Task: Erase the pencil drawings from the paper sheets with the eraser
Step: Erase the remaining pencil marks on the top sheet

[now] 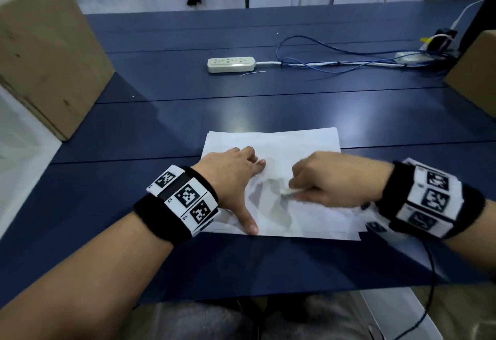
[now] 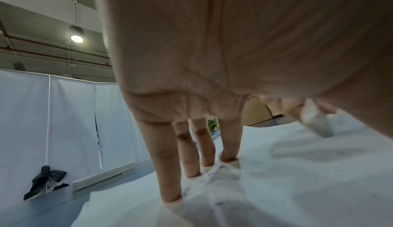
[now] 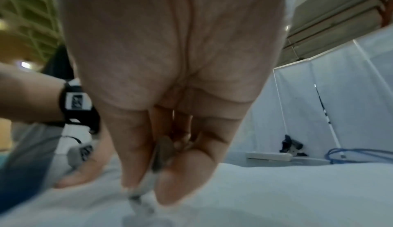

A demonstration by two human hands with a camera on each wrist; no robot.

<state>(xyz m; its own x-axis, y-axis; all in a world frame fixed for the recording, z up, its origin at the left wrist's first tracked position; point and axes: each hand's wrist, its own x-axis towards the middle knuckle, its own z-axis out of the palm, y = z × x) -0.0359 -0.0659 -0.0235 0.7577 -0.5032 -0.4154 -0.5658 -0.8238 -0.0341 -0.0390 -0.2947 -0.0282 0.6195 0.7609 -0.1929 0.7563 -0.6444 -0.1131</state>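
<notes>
We pinch the eraser (image 1: 288, 192) in our right hand (image 1: 330, 182), its tip on the top paper sheet (image 1: 295, 146), just right of the grey pencil smudge (image 1: 271, 200). Our left hand (image 1: 230, 175), fingers spread flat, presses the sheet left of that smudge, so the smudge lies between both hands.

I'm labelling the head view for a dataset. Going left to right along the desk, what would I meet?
Cardboard box → left hand pressing the paper sheets → eraser → right hand gripping it → second cardboard box.
</notes>
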